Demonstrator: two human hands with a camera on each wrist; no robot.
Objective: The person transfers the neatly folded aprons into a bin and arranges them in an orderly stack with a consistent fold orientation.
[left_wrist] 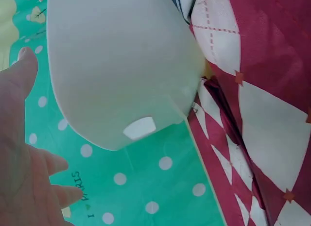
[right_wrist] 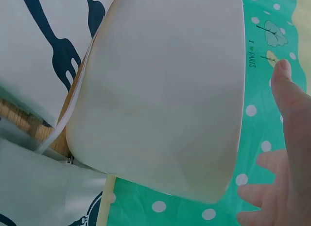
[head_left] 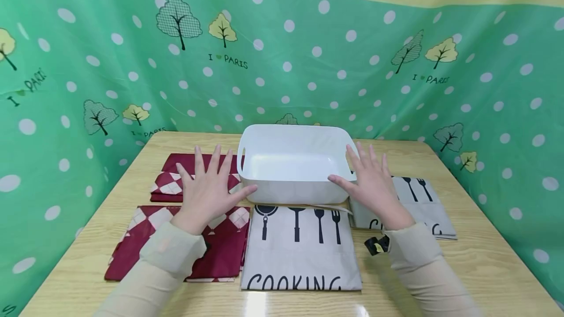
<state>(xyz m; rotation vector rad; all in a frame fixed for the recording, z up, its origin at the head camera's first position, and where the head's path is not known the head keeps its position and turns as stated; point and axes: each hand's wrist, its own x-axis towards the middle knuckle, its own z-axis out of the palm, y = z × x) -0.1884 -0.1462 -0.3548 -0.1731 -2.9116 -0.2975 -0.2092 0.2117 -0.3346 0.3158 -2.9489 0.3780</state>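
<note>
A white plastic basket [head_left: 291, 192] with a handle hole at each end stands toward the back of the table. My left hand [head_left: 207, 190] hovers to its front left with the fingers spread, above two folded red-and-white checked cloths. Over at the basket's front right, my right hand [head_left: 374, 185] is spread likewise and holds nothing. In front of the basket lies a folded white cloth [head_left: 299, 258] printed with dark utensils and "COOKING". A second such cloth [head_left: 423, 209] lies partly under the right hand. The nearer red cloth [head_left: 220, 258] lies below the left wrist, the farther red cloth [head_left: 167, 194] behind it.
The light wood table [head_left: 493, 263] carries everything. A green curtain [head_left: 308, 57] with white dots and tree prints hangs around its back and sides. A small black-and-yellow object [head_left: 376, 245] shows beside the right sleeve. A thin white strap [right_wrist: 73, 102] runs along the basket's base.
</note>
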